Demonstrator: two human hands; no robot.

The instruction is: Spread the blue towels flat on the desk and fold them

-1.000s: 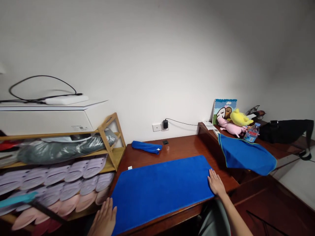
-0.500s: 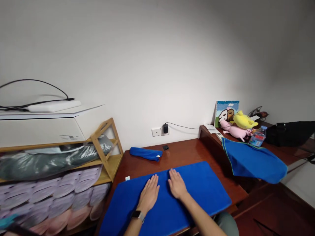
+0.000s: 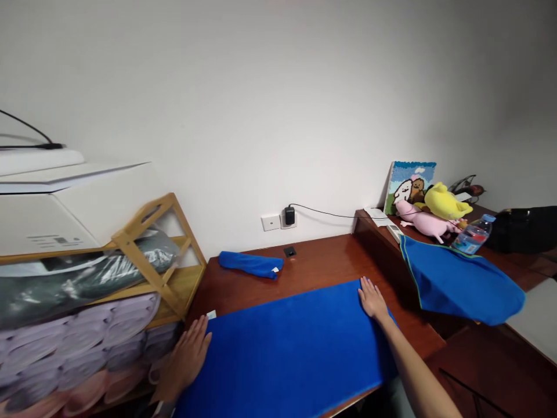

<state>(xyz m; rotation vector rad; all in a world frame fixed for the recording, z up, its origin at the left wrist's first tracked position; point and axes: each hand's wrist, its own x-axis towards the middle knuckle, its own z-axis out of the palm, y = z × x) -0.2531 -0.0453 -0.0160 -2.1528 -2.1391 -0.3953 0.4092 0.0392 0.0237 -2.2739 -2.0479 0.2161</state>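
Observation:
A blue towel [image 3: 291, 342] lies spread flat on the reddish-brown desk [image 3: 322, 264], with a small white tag at its far left corner. My left hand [image 3: 189, 354] rests at the towel's left edge, fingers stretched out and pointing away from me. Near the far right corner, my right hand [image 3: 372, 297] lies flat on the cloth with its fingers extended. Neither hand holds anything. A rolled or folded blue cloth [image 3: 250, 264] sits at the back of the desk, by the wall.
On the raised right side, another blue cloth [image 3: 461, 281] hangs over the edge, near a plastic bottle [image 3: 475, 233], a pink plush toy [image 3: 424, 222] and a yellow plush toy [image 3: 446, 202]. A wooden rack [image 3: 167, 261] with slippers stands at left. A black charger [image 3: 289, 216] is plugged into the wall.
My hands have moved apart across the towel, the left one out to its left edge and the right one to its far right corner. The camera view has shifted slightly.

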